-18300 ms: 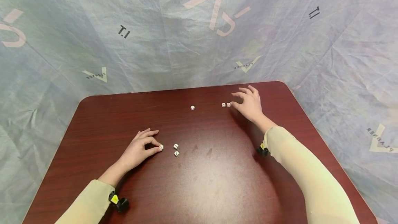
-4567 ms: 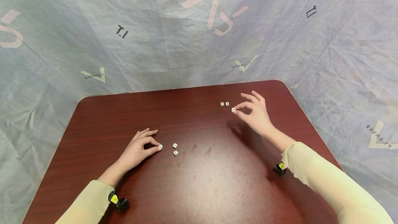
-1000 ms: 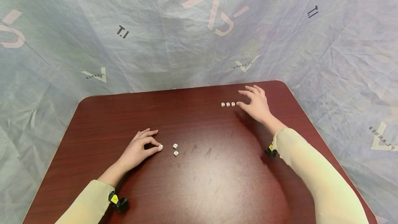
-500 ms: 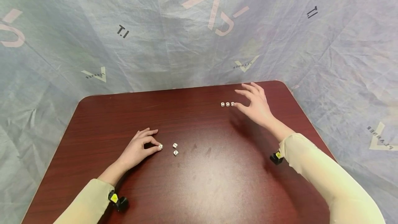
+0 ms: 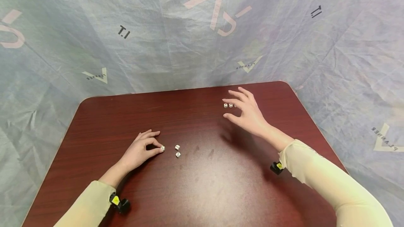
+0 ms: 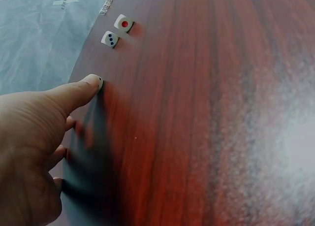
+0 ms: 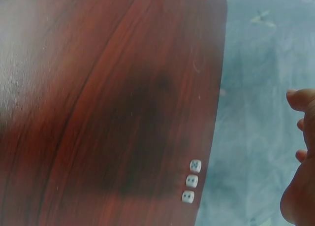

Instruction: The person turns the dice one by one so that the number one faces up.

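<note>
My left hand (image 5: 140, 150) rests low on the table and pinches a white die (image 5: 162, 148) between thumb and index finger. In the left wrist view the thumb covers most of that die (image 6: 101, 82). Just right of it lie two loose dice, one (image 5: 177, 147) behind the other (image 5: 178, 155). Near the far edge three dice stand in a row, the left one (image 5: 225, 105), the middle one (image 5: 230, 105) and the right one (image 5: 235, 105), partly behind fingers. Over that row my right hand (image 5: 247, 113) hovers with fingers spread, holding nothing; the right wrist view (image 7: 300, 152) shows its thumb apart.
The dark red wooden table (image 5: 202, 192) has rounded far corners. Grey printed cloth (image 5: 176, 38) hangs behind it and at both sides. Each wrist wears a black camera, the left one (image 5: 121, 204) close to the tabletop.
The lone die at the back was pinched by my right hand, set at the row's right end and let go. That hand has since moved left, off the dice. My left hand stays put.
</note>
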A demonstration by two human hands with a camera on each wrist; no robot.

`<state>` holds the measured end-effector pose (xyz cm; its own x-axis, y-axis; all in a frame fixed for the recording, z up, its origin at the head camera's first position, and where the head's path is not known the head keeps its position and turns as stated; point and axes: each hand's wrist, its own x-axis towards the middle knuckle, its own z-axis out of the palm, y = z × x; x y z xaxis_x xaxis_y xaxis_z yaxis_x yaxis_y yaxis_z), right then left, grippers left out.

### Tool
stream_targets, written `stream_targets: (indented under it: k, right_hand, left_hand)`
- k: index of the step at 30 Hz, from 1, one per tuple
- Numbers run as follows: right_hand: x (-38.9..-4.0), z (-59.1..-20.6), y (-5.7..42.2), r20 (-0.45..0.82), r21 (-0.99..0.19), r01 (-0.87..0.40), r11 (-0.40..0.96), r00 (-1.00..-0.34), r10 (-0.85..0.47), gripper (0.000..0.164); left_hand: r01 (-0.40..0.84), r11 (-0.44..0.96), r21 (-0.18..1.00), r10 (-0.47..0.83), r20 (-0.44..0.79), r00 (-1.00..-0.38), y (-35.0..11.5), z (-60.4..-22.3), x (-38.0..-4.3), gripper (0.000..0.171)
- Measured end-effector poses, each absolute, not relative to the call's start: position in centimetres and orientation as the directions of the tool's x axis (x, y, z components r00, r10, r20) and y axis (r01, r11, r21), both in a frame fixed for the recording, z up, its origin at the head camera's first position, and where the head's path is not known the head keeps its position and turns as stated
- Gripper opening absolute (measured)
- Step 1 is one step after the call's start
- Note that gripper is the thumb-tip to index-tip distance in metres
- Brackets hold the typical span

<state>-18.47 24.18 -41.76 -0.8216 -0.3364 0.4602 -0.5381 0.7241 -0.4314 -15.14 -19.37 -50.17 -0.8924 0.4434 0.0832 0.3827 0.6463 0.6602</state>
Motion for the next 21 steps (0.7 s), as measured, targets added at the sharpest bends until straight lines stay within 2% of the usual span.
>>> stream_targets:
  k: [13,21]
  right_hand:
    - [-17.5,-42.8,21.1,0.436,-0.411,-0.603,0.684,-0.789,-0.433,0.046]
    - [-17.4,-43.8,18.3,0.43,-0.387,-0.663,0.641,-0.745,-0.511,0.04]
  left_hand:
    - [0.384,0.644,0.662,0.441,0.089,-0.893,-19.4,-50.4,-15.2,0.008]
    - [0.384,0.643,0.662,0.44,0.091,-0.893,-19.4,-50.4,-15.1,0.009]
